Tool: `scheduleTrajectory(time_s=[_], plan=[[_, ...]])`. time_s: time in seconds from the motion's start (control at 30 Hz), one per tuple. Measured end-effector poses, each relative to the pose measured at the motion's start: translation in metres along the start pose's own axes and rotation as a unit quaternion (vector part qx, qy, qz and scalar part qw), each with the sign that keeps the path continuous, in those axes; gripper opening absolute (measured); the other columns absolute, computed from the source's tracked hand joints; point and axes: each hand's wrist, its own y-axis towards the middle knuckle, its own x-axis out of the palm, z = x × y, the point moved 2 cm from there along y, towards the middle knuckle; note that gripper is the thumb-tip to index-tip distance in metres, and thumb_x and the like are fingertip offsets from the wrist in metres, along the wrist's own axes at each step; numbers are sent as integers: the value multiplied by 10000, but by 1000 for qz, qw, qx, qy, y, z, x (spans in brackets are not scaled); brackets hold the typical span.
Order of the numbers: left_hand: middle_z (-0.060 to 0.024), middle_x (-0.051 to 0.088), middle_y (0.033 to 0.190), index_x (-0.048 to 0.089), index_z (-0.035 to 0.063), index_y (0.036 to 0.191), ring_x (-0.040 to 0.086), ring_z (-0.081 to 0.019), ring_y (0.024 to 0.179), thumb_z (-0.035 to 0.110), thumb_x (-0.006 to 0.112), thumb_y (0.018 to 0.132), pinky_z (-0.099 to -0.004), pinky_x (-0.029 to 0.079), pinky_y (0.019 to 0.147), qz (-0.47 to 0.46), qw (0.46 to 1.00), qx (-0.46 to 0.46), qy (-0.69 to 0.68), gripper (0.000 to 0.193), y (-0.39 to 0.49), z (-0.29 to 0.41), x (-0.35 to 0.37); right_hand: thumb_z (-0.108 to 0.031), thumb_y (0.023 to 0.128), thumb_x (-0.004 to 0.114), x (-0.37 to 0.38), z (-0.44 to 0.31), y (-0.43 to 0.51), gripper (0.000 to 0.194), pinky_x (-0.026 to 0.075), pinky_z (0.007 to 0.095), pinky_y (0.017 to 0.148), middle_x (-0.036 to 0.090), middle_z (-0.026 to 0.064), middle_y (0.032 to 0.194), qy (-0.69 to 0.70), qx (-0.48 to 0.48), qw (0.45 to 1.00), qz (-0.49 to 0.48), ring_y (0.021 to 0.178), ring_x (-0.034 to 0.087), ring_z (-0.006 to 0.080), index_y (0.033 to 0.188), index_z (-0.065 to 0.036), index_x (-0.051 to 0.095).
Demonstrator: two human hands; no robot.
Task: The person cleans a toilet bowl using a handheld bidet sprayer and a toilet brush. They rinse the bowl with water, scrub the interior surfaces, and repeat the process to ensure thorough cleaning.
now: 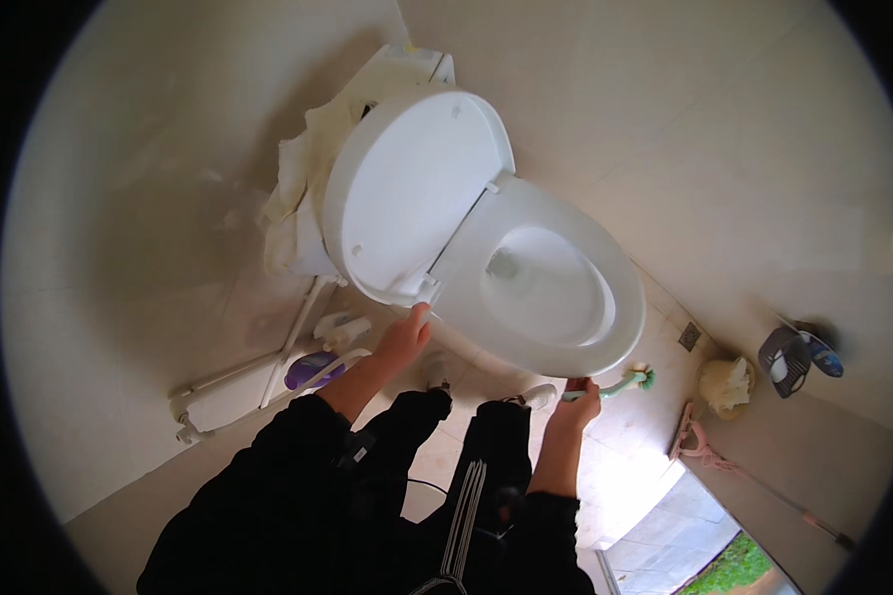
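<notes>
A white toilet stands before me with its lid (417, 193) raised and its seat (461, 282) lying down over the bowl (551, 297). My left hand (405, 338) is at the near hinge, one digit extended against the edge there. Its other fingers are curled, and I cannot tell whether they grip anything. Just below the seat's front rim, my right hand (583, 407) holds the handle of a green toilet brush (625, 383), bristles pointing right. Some fingers of that hand reach up to the rim's underside, where they are partly hidden.
White cloth (298, 178) drapes over the cistern. Bottles (342, 331) and a purple container (312, 370) stand by wall pipes (290, 342). At right are a floor drain (689, 336), a lined bin (725, 383), a wall-hung holder with slippers (789, 357) and a pink mop (696, 439) near the doorway.
</notes>
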Motion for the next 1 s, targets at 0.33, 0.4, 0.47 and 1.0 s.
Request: scheduleTrajectory(time_s=[0.33, 0.4, 0.47, 1.0], plan=[[-208, 584, 618, 379, 90, 1223, 582, -416, 594, 196, 531, 874, -501, 454, 521, 18, 996, -65, 52, 395, -49, -2, -55, -74, 895, 522, 178, 14, -236, 158, 524, 361, 819, 617, 150, 980, -61, 47, 967, -241, 892, 636, 253, 1017, -33, 431], [-206, 592, 629, 380, 95, 1224, 588, -413, 605, 206, 540, 870, -501, 461, 530, -3, 997, -36, 71, 404, -53, -8, -54, -76, 907, 505, 212, 40, -267, 167, 513, 368, 851, 603, 170, 1022, -56, 37, 954, -293, 937, 625, 266, 1022, -26, 395], [-207, 597, 644, 382, 98, 1221, 591, -413, 620, 211, 543, 870, -503, 463, 538, -29, 996, -15, 85, 402, -53, -15, -48, -77, 919, 480, 241, 71, -296, 168, 498, 374, 892, 579, 183, 1067, -57, 30, 949, -310, 990, 604, 275, 1022, -12, 364], [-243, 596, 669, 378, 53, 1156, 580, -439, 645, 180, 539, 875, -525, 453, 570, 170, 984, -44, 15, 348, -1, 82, -104, -93, 876, 530, 104, -14, -98, 220, 523, 321, 542, 620, 161, 855, -304, -50, 922, -233, 698, 660, 259, 1047, -22, 411]])
